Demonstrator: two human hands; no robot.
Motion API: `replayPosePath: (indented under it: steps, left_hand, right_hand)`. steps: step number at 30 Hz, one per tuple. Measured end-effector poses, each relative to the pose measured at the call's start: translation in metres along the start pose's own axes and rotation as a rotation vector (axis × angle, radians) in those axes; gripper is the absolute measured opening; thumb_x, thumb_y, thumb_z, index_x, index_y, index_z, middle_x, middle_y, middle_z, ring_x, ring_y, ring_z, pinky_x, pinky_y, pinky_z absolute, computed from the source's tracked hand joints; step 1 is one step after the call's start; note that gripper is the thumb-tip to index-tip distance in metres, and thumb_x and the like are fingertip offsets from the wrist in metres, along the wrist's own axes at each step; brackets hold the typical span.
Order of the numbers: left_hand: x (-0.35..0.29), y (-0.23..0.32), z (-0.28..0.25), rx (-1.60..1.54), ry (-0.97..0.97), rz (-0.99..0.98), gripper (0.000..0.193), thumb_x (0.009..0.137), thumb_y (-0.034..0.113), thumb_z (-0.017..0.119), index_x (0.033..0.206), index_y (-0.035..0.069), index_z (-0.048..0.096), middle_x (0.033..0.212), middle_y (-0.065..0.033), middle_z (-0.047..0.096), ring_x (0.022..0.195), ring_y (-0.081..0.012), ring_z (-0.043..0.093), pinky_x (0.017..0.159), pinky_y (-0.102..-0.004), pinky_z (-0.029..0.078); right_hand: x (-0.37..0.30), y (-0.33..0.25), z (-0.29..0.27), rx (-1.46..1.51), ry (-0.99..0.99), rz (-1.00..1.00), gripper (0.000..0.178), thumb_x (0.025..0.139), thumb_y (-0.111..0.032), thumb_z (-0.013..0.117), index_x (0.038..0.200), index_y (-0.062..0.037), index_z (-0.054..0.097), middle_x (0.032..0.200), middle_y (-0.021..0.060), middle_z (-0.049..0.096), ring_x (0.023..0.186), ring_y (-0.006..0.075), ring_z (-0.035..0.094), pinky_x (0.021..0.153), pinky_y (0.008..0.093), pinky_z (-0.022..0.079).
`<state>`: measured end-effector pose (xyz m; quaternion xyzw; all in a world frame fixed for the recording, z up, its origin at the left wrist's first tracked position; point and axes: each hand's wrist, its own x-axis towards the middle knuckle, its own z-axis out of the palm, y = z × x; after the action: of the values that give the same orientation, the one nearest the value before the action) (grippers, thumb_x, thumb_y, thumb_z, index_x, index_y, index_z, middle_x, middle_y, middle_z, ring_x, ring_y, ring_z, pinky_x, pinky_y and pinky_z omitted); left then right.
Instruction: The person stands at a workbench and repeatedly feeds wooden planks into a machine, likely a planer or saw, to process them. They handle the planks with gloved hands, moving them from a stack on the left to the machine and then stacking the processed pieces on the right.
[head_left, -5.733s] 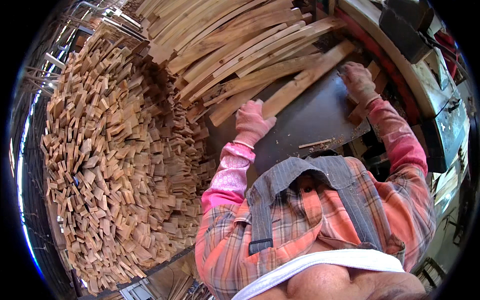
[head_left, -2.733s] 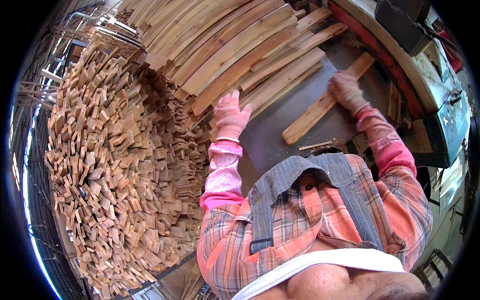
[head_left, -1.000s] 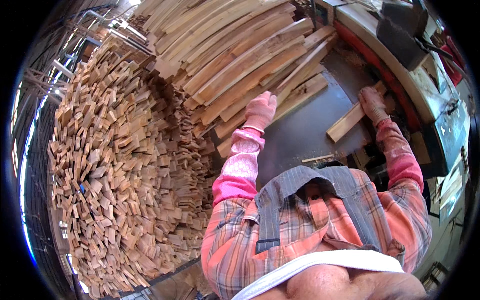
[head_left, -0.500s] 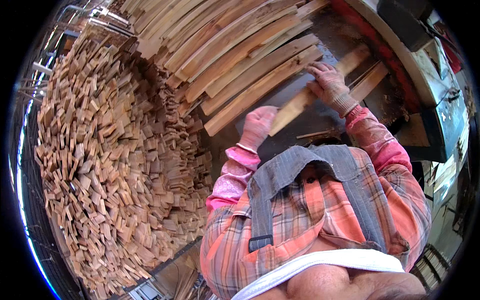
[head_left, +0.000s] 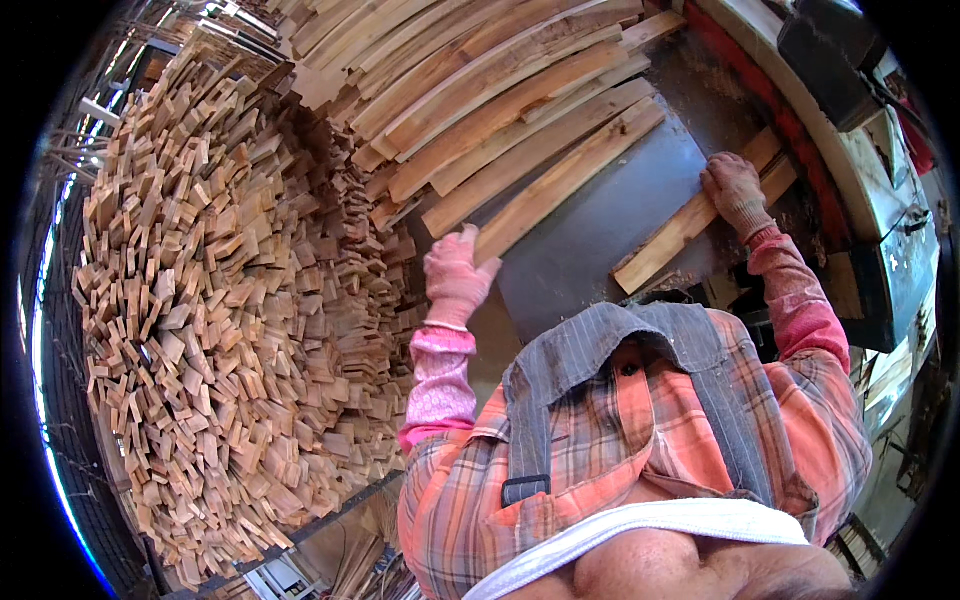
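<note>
My left hand (head_left: pixel 460 278), in a pink knitted glove, is closed at the near end of a long wooden board (head_left: pixel 575 178). That end lies between thumb and fingers and is partly hidden. This board is the closest in a row of boards on a dark metal tabletop (head_left: pixel 590 235). On the right, my gloved right hand (head_left: pixel 738 190) curls over another wooden board (head_left: pixel 668 243), covering part of it. The fingers' undersides are hidden. A further piece of board shows beyond that hand, beside the red edge.
Several long boards (head_left: pixel 500 105) lie side by side at the far end. A tall stack of short wood pieces (head_left: pixel 210 300) fills the left. A machine with a pale, curved edge (head_left: pixel 825 120) borders the right side. Sawdust and scraps lie near the table's right edge.
My left hand has left the board in front of me and moved left to another board's end. My right hand and the first board have shifted right. The view has shifted slightly.
</note>
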<state>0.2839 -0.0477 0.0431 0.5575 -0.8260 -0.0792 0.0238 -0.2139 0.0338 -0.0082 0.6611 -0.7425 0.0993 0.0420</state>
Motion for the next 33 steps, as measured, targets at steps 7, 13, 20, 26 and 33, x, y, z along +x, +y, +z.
replayPosePath:
  steps: [7, 13, 20, 26, 33]
  left_hand:
    - [0.003, 0.073, 0.023, -0.171, 0.058, 0.230, 0.067, 0.076, 0.042, 0.084, 0.129, 0.007, 0.062, 0.113, -0.0177, 0.065, 0.108, -0.0395, 0.061, 0.092, -0.0516, 0.049]
    - [0.057, 0.089, 0.030, -0.206, 0.333, 0.377, 0.055, 0.085, 0.039, 0.078, 0.129, 0.009, 0.064, 0.121, -0.0184, 0.066, 0.116, -0.0381, 0.061, 0.103, -0.0495, 0.048]
    - [0.149, 0.002, -0.026, 0.179, 0.239, -0.102, 0.065, 0.087, 0.043, 0.074, 0.141, 0.011, 0.058, 0.139, -0.0157, 0.060, 0.133, -0.0353, 0.053, 0.112, -0.0506, 0.041]
    - [0.166, -0.016, -0.027, 0.284, 0.352, 0.037, 0.041, 0.093, 0.041, 0.068, 0.121, 0.012, 0.067, 0.103, -0.0140, 0.071, 0.099, -0.0363, 0.069, 0.089, -0.0532, 0.052]
    - [0.127, 0.033, -0.026, -0.510, 0.243, 0.019, 0.033, 0.099, 0.027, 0.069, 0.120, 0.002, 0.073, 0.115, -0.0189, 0.075, 0.106, -0.0285, 0.072, 0.096, -0.0381, 0.055]
  right_hand:
    - [0.026, -0.084, -0.024, 0.186, 0.169, -0.116, 0.034, 0.085, -0.019, 0.074, 0.118, -0.0101, 0.071, 0.129, 0.0103, 0.068, 0.123, 0.0327, 0.061, 0.102, 0.0471, 0.050]
    - [0.022, -0.100, -0.025, 0.068, -0.042, -0.084, 0.028, 0.094, -0.029, 0.062, 0.114, -0.0116, 0.071, 0.123, 0.0088, 0.065, 0.126, 0.0316, 0.056, 0.107, 0.0476, 0.045]
    - [0.008, -0.031, -0.013, 0.111, 0.043, -0.034, 0.026, 0.096, -0.031, 0.058, 0.106, -0.0121, 0.073, 0.114, 0.0085, 0.067, 0.121, 0.0319, 0.059, 0.104, 0.0470, 0.047]
    - [0.014, -0.020, -0.006, 0.092, 0.093, -0.021, 0.026, 0.096, -0.030, 0.058, 0.105, -0.0101, 0.073, 0.112, 0.0090, 0.068, 0.119, 0.0311, 0.060, 0.100, 0.0457, 0.049]
    - [-0.015, -0.044, 0.006, 0.043, 0.345, 0.071, 0.033, 0.095, -0.031, 0.059, 0.116, -0.0101, 0.072, 0.129, 0.0076, 0.065, 0.127, 0.0306, 0.057, 0.104, 0.0503, 0.047]
